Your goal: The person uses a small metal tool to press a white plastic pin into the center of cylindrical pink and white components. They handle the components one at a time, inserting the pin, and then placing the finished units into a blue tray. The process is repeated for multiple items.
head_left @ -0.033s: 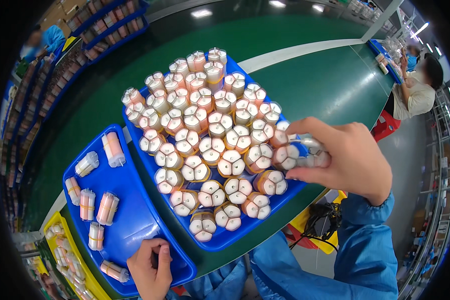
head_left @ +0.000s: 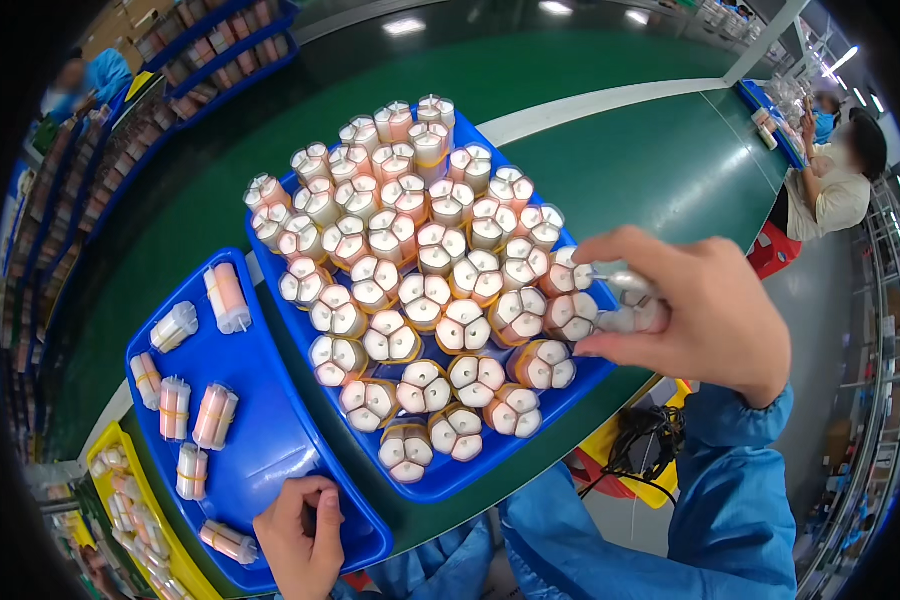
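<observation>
Bundles of three clear-walled cylinders with white ends and yellow bands point(head_left: 425, 298) stand upright, packed in a large blue tray point(head_left: 440, 489). At the tray's right edge my right hand point(head_left: 705, 310) pinches one such bundle point(head_left: 635, 305) between thumb and fingers; it is tilted and partly hidden by the hand. Beside it stand the bundles in the tray's rightmost part. My left hand point(head_left: 305, 535) is curled closed over the near end of a smaller blue tray point(head_left: 270, 440), with nothing seen in it. Several pink and white bundles point(head_left: 215, 417) lie on their sides in that tray.
A yellow tray point(head_left: 195, 575) of more bundles is at the lower left. Both blue trays rest on a green table point(head_left: 610, 170). Stacked blue trays point(head_left: 220, 60) stand far left. Black cables point(head_left: 650, 435) lie on a yellow surface near my right sleeve. Other people point(head_left: 830, 180) sit farther off.
My right hand, with the bundle in it, has shifted slightly to the right, away from the standing bundles. My left hand stays where it was.
</observation>
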The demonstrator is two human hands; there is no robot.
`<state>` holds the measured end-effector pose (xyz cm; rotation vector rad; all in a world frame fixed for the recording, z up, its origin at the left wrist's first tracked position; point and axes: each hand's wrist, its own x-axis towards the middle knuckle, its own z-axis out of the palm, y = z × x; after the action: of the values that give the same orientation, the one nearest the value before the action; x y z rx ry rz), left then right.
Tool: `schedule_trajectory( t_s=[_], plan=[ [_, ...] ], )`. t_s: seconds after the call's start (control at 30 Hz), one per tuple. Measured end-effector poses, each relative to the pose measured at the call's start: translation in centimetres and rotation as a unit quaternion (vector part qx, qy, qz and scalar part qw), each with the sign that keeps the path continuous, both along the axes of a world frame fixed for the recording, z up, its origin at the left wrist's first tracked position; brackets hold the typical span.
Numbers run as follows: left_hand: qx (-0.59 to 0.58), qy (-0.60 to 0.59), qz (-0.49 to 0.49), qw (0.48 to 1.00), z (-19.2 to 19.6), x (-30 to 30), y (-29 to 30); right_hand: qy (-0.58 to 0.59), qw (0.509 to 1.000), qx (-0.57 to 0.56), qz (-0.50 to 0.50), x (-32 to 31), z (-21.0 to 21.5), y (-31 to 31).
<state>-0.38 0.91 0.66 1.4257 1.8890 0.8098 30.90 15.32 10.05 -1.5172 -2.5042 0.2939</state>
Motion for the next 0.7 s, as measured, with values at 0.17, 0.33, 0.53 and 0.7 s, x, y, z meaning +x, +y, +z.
schedule_trajectory(
  t_s=[0.17, 0.33, 0.53, 0.7],
  plan=[
    [-0.031, 0.009, 0.001, 0.999, 0.3, 0.0, 0.0, -0.030, 0.995, 0.041, 0.083, -1.4, 1.6, 2.2],
    [-0.012, -0.003, 0.004, 1.000, 0.0, -0.1, -0.1, -0.125, 0.982, 0.069, 0.126, -3.3, 1.7, 4.2],
    [-0.010, -0.006, 0.002, 1.000, 0.0, -0.1, -0.1, -0.168, 0.971, 0.074, 0.153, -4.3, 1.3, 4.9],
    [-0.016, 0.003, -0.003, 1.000, 0.3, 0.0, 0.1, -0.151, 0.972, 0.054, 0.169, -4.5, 1.9, 4.5]
  ],
)
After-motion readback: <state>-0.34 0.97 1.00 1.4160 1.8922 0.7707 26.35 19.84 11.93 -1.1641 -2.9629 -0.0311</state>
